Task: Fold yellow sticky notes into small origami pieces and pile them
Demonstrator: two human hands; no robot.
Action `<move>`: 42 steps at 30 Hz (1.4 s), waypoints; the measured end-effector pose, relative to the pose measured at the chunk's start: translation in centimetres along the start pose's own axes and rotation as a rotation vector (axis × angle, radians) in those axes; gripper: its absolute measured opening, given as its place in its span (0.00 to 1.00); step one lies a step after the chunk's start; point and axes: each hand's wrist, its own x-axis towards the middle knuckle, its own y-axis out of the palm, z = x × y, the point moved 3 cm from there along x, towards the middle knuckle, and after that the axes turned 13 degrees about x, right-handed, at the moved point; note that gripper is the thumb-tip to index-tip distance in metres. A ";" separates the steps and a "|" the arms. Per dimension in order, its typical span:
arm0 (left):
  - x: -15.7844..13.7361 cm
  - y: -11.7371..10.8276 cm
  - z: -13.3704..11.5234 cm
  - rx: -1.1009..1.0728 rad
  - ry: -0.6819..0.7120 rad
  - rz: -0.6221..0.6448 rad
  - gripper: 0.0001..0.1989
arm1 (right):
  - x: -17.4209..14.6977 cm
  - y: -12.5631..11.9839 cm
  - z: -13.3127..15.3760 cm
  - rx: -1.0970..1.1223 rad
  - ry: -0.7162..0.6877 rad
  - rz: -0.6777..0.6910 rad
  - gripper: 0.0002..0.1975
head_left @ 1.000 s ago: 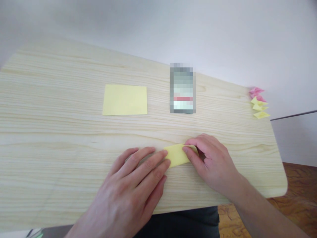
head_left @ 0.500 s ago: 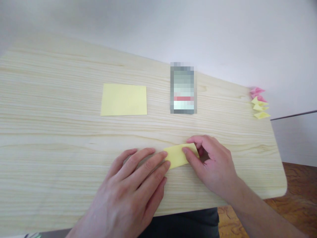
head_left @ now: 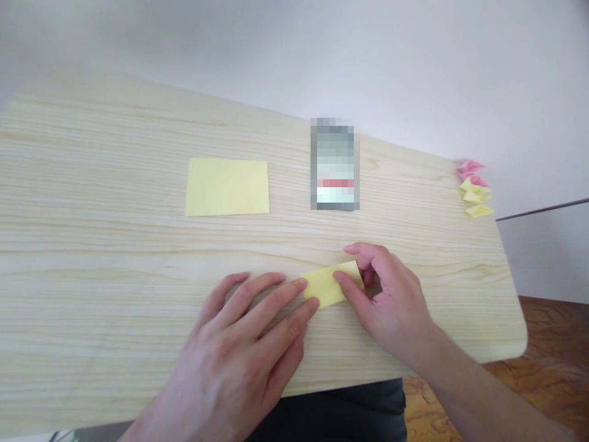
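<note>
A folded strip of yellow paper (head_left: 324,285) lies on the wooden table near its front edge. My left hand (head_left: 248,337) is laid flat with fingers spread, and two fingertips press on the strip's left end. At the other end, my right hand (head_left: 391,301) has its thumb on top of the paper. Its index finger reaches just past the far edge, while the other fingers curl beside the right end, partly hidden. A flat yellow paper sheet (head_left: 227,187) rests farther back on the left.
A pixelated phone-like rectangle (head_left: 335,166) stands out behind the strip, near the back edge. Small folded pink paper pieces (head_left: 472,167) and yellow paper pieces (head_left: 478,210) line the right edge of the table (head_left: 115,245). A white wall (head_left: 391,67) rises behind.
The whole view has shifted slightly. My right index finger has lifted a little away from the strip's far edge. Both hands stay at the paper.
</note>
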 end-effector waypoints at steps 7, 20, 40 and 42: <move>0.1 0.2 0.0 0.014 -0.005 -0.015 0.18 | -0.3 -0.1 0.1 -0.037 -0.054 -0.110 0.15; -0.3 0.4 0.4 0.059 0.062 -0.051 0.16 | -7.7 2.5 3.6 -0.181 -0.116 -0.045 0.27; 0.1 0.8 1.1 0.016 0.095 -0.148 0.14 | -9.0 3.7 4.7 -0.276 -0.086 -0.076 0.33; 0.1 0.7 0.9 0.018 0.087 -0.147 0.14 | -9.0 3.8 4.7 -0.276 -0.085 -0.081 0.33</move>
